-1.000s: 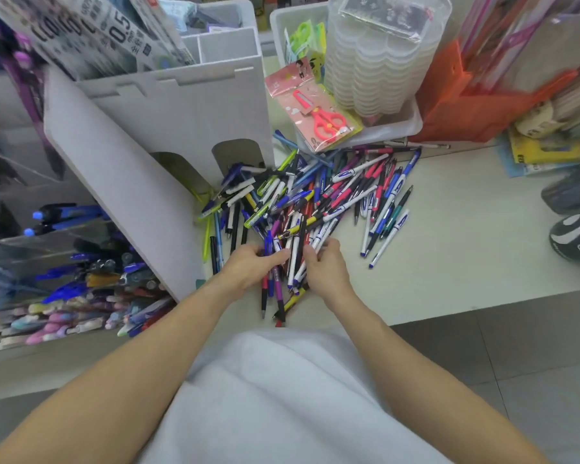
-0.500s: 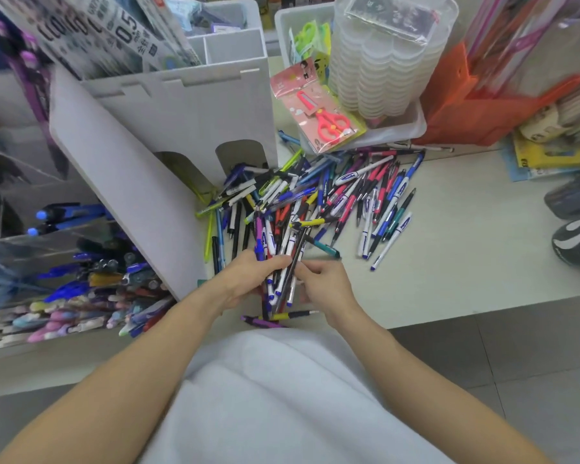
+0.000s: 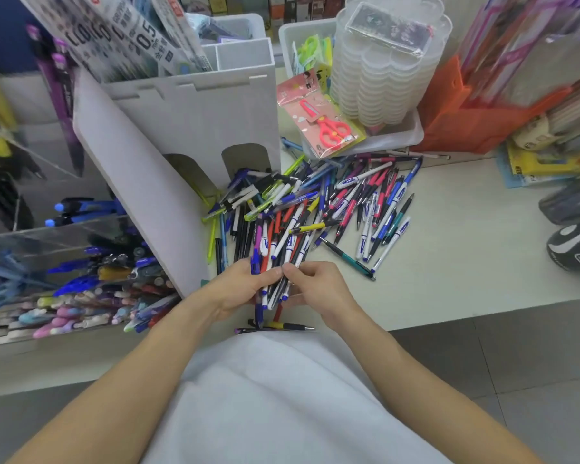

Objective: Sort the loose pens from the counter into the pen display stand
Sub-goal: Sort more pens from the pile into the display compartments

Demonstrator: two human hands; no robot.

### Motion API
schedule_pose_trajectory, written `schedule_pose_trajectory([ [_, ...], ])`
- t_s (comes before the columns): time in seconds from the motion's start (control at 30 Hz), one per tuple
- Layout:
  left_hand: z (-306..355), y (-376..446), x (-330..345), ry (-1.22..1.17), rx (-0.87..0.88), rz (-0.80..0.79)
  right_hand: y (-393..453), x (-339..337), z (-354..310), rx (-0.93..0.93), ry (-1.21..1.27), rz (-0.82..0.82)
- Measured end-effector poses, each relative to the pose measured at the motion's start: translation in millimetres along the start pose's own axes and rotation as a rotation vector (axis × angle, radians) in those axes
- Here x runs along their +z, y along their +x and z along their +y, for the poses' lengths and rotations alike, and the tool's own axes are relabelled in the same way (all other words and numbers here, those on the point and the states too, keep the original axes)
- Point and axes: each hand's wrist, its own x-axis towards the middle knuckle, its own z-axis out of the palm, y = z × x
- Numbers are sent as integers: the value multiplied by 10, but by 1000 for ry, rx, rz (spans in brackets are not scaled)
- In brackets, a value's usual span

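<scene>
1. Both hands meet at the near edge of the counter (image 3: 449, 262), in front of the person's white shirt (image 3: 282, 396).
2. The left hand (image 3: 238, 289) is curled around a bundle of pens (image 3: 275, 279), with its thumb pressed across the top of them.
3. The right hand (image 3: 318, 289) pinches the same bundle from the other side, its thumb and forefinger closed on the pens, touching the left thumb tip.
4. The bundle points away from the person; blue, white, red and black barrels show, and how many pens are in it is hard to tell.
5. A large pile of loose pens (image 3: 332, 202) lies spread on the counter just beyond the hands.
6. One yellow-and-black pen (image 3: 282, 327) lies crosswise at the counter's near edge, below the hands.
7. The white pen display stand (image 3: 188, 128) stands upright to the left of the pile, with arched openings at its base touching the pile.
8. A clear bin of pens (image 3: 81, 279) sits further left.
9. A pack of red scissors (image 3: 322, 122) leans on a white tray (image 3: 412, 135) behind the pile.
</scene>
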Motion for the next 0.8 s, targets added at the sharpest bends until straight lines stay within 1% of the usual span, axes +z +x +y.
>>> schedule_pose_trajectory([
  [0.07, 2, -47, -11, 4, 20, 9, -23, -21, -48, -9, 9, -19],
  [0.2, 8, -162, -57, 30, 57, 22, -145, -59, -146, 20, -76, -23],
  [0.37, 34, -293, -134, 36, 90, 53, -284, -37, -218, 4, 68, -92],
  [0.47, 110, -381, -151, 73, 114, 8, -326, -15, -231, -10, 115, -116],
  [0.53, 148, -396, -158, 87, 89, -31, -339, 3, -238, -2, 132, -127],
  [0.6, 171, -391, -152, 88, 49, -53, -321, 27, -217, 15, 12, -87],
  [0.67, 146, -329, -123, 62, 1, -42, -289, 64, -179, 2, -181, -47],
  [0.7, 138, -292, -108, 47, -21, -29, -270, 79, -163, -6, -239, -45],
  [0.8, 160, -241, -24, -18, -61, -13, -242, 49, -199, 21, -239, -95],
])
